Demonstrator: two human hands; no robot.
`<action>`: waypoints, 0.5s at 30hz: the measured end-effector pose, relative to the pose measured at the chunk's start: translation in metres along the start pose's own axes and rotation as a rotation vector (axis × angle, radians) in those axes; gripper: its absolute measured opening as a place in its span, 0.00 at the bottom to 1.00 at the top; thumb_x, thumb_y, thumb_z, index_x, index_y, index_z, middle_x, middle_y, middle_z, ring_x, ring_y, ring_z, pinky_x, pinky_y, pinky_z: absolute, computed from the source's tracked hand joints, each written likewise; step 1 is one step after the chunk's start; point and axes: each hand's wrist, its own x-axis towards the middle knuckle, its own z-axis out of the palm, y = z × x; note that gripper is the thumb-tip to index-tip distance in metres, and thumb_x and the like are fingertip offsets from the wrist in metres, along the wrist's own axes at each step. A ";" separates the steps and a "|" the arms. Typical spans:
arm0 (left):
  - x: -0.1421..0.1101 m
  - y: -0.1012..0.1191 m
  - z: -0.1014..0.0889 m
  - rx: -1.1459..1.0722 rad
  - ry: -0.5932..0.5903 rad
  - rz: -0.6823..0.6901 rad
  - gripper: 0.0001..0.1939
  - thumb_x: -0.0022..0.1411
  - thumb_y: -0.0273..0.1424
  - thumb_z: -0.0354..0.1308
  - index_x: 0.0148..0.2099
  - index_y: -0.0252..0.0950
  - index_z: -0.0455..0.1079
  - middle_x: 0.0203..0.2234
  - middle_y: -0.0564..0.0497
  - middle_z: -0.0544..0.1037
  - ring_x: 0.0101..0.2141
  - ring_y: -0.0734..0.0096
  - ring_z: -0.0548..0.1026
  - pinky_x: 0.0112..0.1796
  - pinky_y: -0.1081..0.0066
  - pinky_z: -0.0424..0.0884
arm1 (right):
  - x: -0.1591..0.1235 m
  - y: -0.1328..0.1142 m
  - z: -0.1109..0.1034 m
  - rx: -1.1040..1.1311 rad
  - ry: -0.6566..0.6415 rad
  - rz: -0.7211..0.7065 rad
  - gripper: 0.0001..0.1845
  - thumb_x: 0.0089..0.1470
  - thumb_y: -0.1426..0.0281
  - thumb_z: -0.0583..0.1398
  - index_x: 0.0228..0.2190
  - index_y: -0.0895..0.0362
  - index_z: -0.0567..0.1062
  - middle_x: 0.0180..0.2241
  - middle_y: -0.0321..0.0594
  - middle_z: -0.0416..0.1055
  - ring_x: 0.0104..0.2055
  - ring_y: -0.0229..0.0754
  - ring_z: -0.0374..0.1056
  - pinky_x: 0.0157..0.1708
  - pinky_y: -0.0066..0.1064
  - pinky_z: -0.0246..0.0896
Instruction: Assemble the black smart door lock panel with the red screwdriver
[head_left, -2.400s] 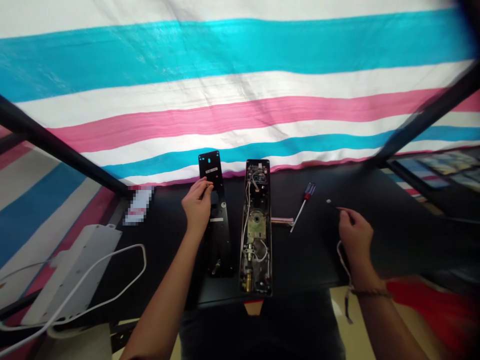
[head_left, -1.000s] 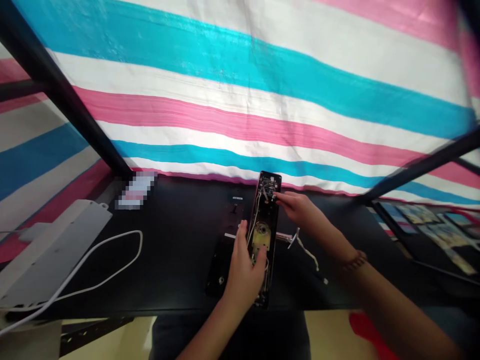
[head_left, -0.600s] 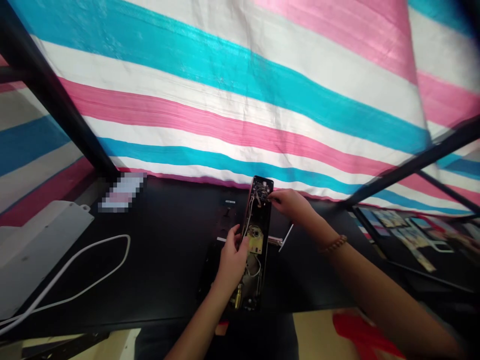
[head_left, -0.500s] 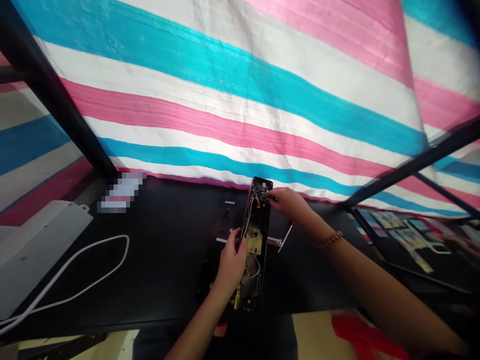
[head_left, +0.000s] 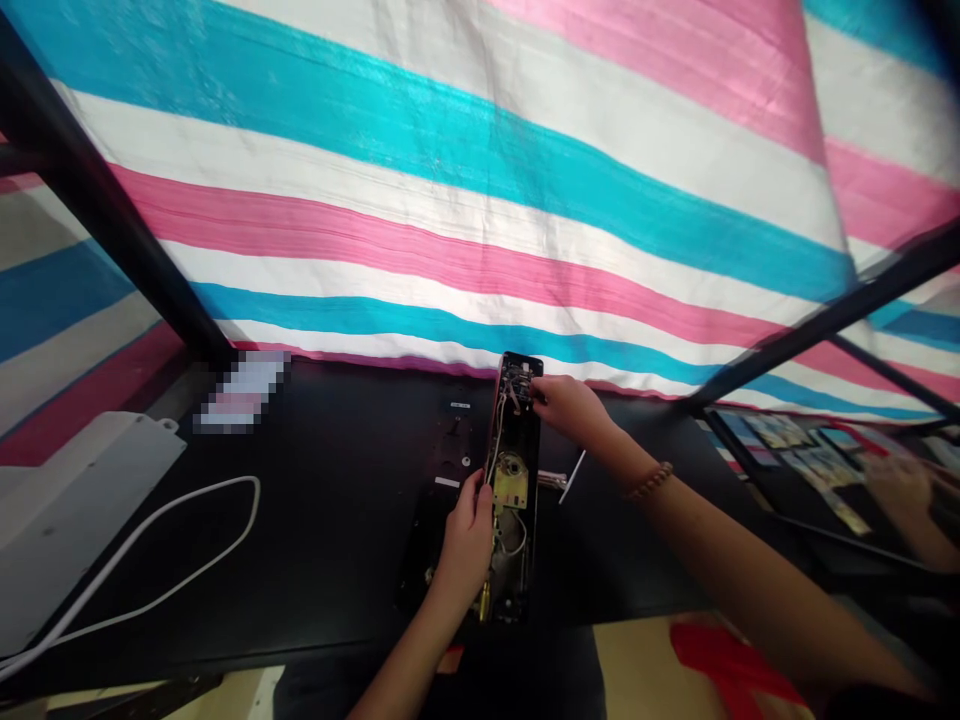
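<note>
A long black electronic door lock housing (head_left: pixel 530 450) lies open-side up on the table, its length pointing away from me. Inside it sit wires, a yellowish metal plate (head_left: pixel 511 492) and, near the close end, a brass-coloured part (head_left: pixel 484 603). My left hand (head_left: pixel 471 520) grips the housing's left edge at mid-length, beside a pale cable (head_left: pixel 496 430). At the far end, my right hand (head_left: pixel 559 400) pinches over the right edge by the wiring. Its fingertips hide whatever is between them. Left of the housing lies a dark panel (head_left: pixel 420 545), partly hidden by my left arm.
Right of the housing are a thin screwdriver (head_left: pixel 574 477) and a small shiny packet (head_left: pixel 553 481). A white box (head_left: pixel 82 520) with a white cable (head_left: pixel 251 500) stands at left. Striped sheeting (head_left: pixel 480 200) hangs behind the table. Another person's hand (head_left: pixel 900 490) is at far right.
My right hand has shifted slightly left at the housing's far end. My left hand keeps its hold on the edge. The other person's hand at right has come further into view.
</note>
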 end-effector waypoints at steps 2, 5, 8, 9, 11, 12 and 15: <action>-0.001 -0.002 0.001 0.014 -0.001 0.004 0.25 0.70 0.43 0.46 0.62 0.35 0.66 0.54 0.41 0.77 0.55 0.59 0.74 0.55 0.63 0.67 | -0.001 -0.004 0.002 -0.032 0.011 0.026 0.07 0.56 0.72 0.56 0.32 0.56 0.76 0.34 0.44 0.77 0.33 0.42 0.69 0.28 0.31 0.47; -0.003 -0.006 0.002 0.047 -0.002 0.016 0.28 0.71 0.45 0.44 0.65 0.35 0.63 0.54 0.41 0.77 0.54 0.58 0.75 0.54 0.63 0.67 | -0.005 -0.009 0.006 -0.052 0.026 0.050 0.08 0.59 0.72 0.55 0.34 0.57 0.75 0.35 0.47 0.77 0.35 0.44 0.70 0.28 0.32 0.47; -0.005 -0.009 0.003 0.079 0.001 0.046 0.30 0.72 0.46 0.42 0.67 0.33 0.61 0.54 0.39 0.77 0.54 0.57 0.75 0.54 0.62 0.66 | -0.008 -0.014 0.010 -0.049 0.039 0.087 0.08 0.60 0.71 0.54 0.35 0.57 0.73 0.36 0.45 0.77 0.36 0.44 0.71 0.29 0.32 0.47; -0.006 -0.009 0.004 0.086 0.003 0.055 0.31 0.72 0.46 0.42 0.67 0.33 0.61 0.54 0.39 0.76 0.54 0.57 0.74 0.54 0.62 0.66 | -0.010 -0.016 0.012 -0.050 0.044 0.106 0.08 0.60 0.71 0.54 0.35 0.56 0.73 0.36 0.45 0.77 0.36 0.44 0.71 0.29 0.32 0.47; -0.006 -0.009 0.004 0.089 0.003 0.065 0.31 0.72 0.46 0.41 0.68 0.32 0.60 0.55 0.38 0.76 0.55 0.57 0.74 0.54 0.62 0.65 | -0.012 -0.020 0.014 -0.055 0.057 0.153 0.07 0.61 0.71 0.54 0.36 0.56 0.73 0.37 0.43 0.77 0.35 0.44 0.71 0.29 0.32 0.47; -0.007 -0.009 0.004 0.087 0.003 0.069 0.32 0.72 0.46 0.41 0.68 0.31 0.60 0.55 0.38 0.76 0.55 0.57 0.74 0.54 0.62 0.65 | -0.013 -0.022 0.015 -0.059 0.065 0.173 0.07 0.61 0.71 0.54 0.36 0.56 0.73 0.37 0.43 0.77 0.36 0.44 0.71 0.29 0.32 0.47; -0.007 -0.008 0.004 0.086 0.007 0.078 0.32 0.72 0.45 0.41 0.68 0.30 0.60 0.55 0.38 0.76 0.54 0.57 0.74 0.54 0.62 0.66 | -0.015 -0.028 0.018 -0.071 0.088 0.207 0.07 0.62 0.71 0.54 0.35 0.56 0.73 0.38 0.43 0.77 0.36 0.43 0.72 0.29 0.32 0.46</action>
